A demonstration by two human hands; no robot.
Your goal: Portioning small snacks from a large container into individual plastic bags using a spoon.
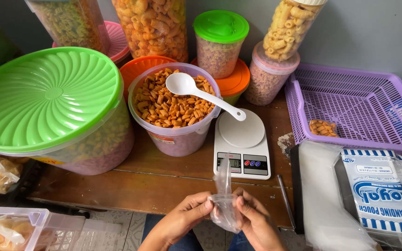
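My left hand (182, 218) and my right hand (257, 221) both pinch a small clear plastic bag (224, 204) at the front edge of the wooden table (164, 181). The bag looks empty, and its top rises in front of a white digital kitchen scale (242, 144). Left of the scale stands an open round tub (175, 137) filled with orange ridged snack pieces. A white plastic spoon (196, 93) rests across the tub, its handle reaching over the scale.
A big tub with a green lid (47, 97) fills the left. Several snack containers (219, 42) line the back wall. At the right sits a purple basket (350, 111) holding one filled snack bag (323, 128). Packs of plastic pouches (382, 195) lie near right.
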